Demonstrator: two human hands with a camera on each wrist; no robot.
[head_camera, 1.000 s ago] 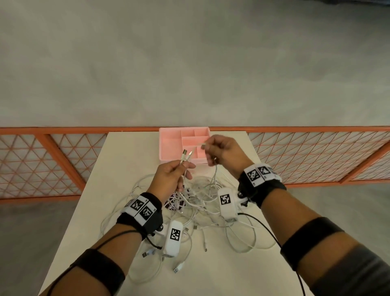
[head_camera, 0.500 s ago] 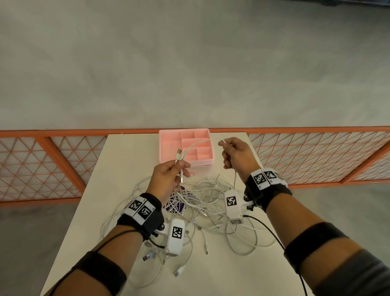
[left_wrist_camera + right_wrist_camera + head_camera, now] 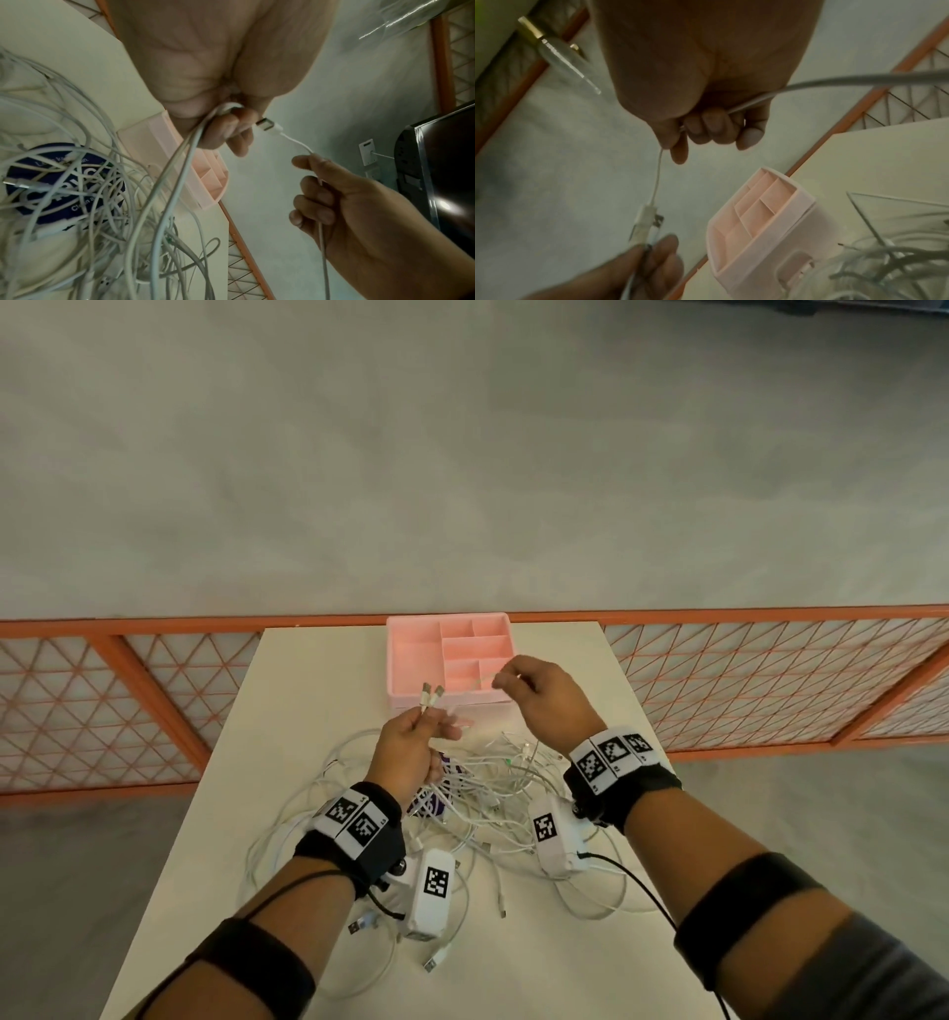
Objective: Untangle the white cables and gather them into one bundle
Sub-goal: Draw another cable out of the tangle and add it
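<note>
We've got a pale table here with a messy heap of white cables on it. A purple round sticker sits under the tangle, and a pink divided tray sits at the far edge.

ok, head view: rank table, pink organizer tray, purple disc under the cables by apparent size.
1. table
2. pink organizer tray
3. purple disc, mostly hidden by white cables, so its full extent is unclear.

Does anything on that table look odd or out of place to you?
Mostly the cables: a knotted white heap sprawling over the table, with a dark blue round sticker or disc buried beneath. The pink tray sits empty. The left hand holds two plug ends, and the right hand pinches one cable.
</note>
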